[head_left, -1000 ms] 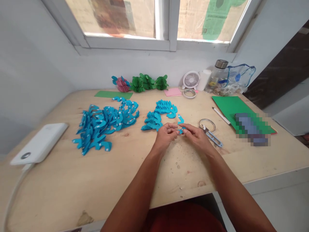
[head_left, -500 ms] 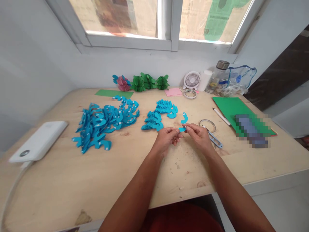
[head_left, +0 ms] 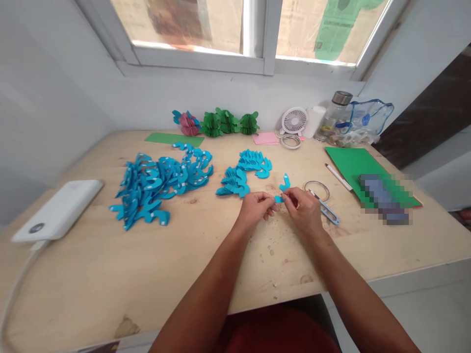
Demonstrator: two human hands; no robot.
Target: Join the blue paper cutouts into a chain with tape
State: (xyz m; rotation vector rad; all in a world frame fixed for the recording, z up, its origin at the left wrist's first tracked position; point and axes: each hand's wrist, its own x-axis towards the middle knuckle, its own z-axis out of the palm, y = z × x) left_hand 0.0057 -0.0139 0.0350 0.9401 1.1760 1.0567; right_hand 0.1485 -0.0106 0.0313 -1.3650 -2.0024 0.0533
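Between my two hands is a curved blue paper piece (head_left: pixel 285 182), its lower part pinched and its upper end standing free. My left hand (head_left: pixel 256 210) is closed on the piece's left side, thumb and forefinger together. On the other side, my right hand (head_left: pixel 302 205) grips it with the fingertips, which hide part of the paper. Just beyond my left hand lie folded blue paper stacks (head_left: pixel 234 182). A large heap of blue paper pieces (head_left: pixel 158 179), many with small white squares on them, spreads farther left.
Close to my right hand lie a light-blue cutter (head_left: pixel 328 213) and a tape ring (head_left: pixel 319 184). A white pen (head_left: pixel 338 176) and green sheets (head_left: pixel 371 166) are farther right. A white power bank (head_left: pixel 69 206) sits left. Green paper figures (head_left: pixel 227 122) and a small fan (head_left: pixel 294 120) line the back.
The blue piece has turned a little between my fingers, its free end now more upright. My right hand has shifted slightly, and the view has tilted a little.
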